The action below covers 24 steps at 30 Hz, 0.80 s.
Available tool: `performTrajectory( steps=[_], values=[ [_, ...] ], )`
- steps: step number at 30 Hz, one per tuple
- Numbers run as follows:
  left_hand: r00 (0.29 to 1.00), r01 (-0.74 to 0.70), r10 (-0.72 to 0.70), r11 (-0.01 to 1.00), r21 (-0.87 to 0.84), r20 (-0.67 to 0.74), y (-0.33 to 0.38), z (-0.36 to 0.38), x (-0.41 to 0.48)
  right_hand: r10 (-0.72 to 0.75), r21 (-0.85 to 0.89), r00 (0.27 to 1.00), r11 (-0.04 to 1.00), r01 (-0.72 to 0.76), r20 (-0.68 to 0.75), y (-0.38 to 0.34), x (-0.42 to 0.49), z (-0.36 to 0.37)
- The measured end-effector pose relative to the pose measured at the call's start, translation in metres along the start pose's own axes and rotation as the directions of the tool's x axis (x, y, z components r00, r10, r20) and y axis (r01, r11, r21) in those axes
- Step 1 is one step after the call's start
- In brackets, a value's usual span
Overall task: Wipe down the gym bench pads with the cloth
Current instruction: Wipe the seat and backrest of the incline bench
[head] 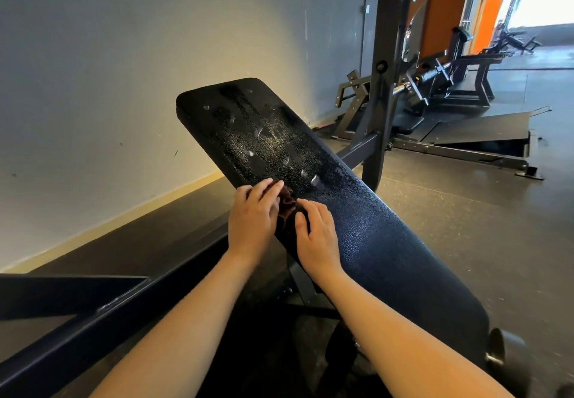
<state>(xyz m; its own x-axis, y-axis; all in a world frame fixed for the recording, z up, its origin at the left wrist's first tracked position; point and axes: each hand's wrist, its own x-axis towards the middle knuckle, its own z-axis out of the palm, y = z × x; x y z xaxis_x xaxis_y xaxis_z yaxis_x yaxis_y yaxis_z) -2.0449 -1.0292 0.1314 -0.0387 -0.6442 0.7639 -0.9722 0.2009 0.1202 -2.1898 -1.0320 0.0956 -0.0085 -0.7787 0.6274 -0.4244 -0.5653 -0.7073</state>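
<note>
- Grips the cloth (287, 204) by its left side with the left hand (253, 213), fingers bent over it.
- Lies bunched at the left edge of the pad (375, 236), between both hands.
- Clutches its right side with the right hand (317, 233), fingers curled.
- Shows droplets on the pad's upper half.
- Stands behind at right: rack (385, 71).

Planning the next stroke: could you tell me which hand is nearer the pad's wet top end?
Left. Left hand holds the cloth just below the pad's wet end; right hand sits lower.
</note>
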Motion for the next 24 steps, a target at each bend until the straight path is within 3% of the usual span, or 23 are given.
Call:
performTrajectory(
  steps=[2, 6, 10, 13, 17, 21, 24],
  values=[
    [1.0, 0.021, -0.021, 0.999, -0.037, -0.008, 0.011, 0.005, -0.006, 0.021, 0.028, 0.999, 0.999, -0.021, -0.029, -0.001, 0.0, 0.0],
    [0.986, -0.161, 0.162, 0.987, -0.026, 0.031, 0.019, 0.012, -0.029, 0.079, 0.129, 0.992, 0.989, -0.066, -0.095, 0.0, 0.001, 0.0],
    [0.962, -0.269, 0.265, 0.96, 0.074, 0.064, 0.003, 0.005, -0.015, 0.052, 0.096, 0.997, 0.994, -0.047, -0.048, 0.001, -0.001, 0.001],
    [0.987, -0.162, 0.16, 0.981, 0.107, 0.025, -0.001, 0.003, 0.0, 0.024, 0.044, 1.0, 0.999, -0.024, -0.003, 0.0, 0.0, 0.002],
    [1.0, 0.003, -0.004, 1.0, 0.02, 0.003, 0.013, 0.01, -0.003, 0.038, 0.06, 0.999, 0.998, -0.037, -0.017, -0.001, 0.0, 0.001],
    [0.985, -0.172, 0.172, 0.985, -0.005, 0.0, 0.024, 0.015, -0.029, 0.111, 0.154, 0.991, 0.983, -0.098, -0.074, 0.001, -0.001, -0.001],
    [0.956, -0.293, 0.293, 0.955, 0.044, 0.024, 0.011, 0.01, -0.027, 0.083, 0.127, 0.994, 0.989, -0.074, -0.066, -0.001, -0.001, -0.001]
  ],
)
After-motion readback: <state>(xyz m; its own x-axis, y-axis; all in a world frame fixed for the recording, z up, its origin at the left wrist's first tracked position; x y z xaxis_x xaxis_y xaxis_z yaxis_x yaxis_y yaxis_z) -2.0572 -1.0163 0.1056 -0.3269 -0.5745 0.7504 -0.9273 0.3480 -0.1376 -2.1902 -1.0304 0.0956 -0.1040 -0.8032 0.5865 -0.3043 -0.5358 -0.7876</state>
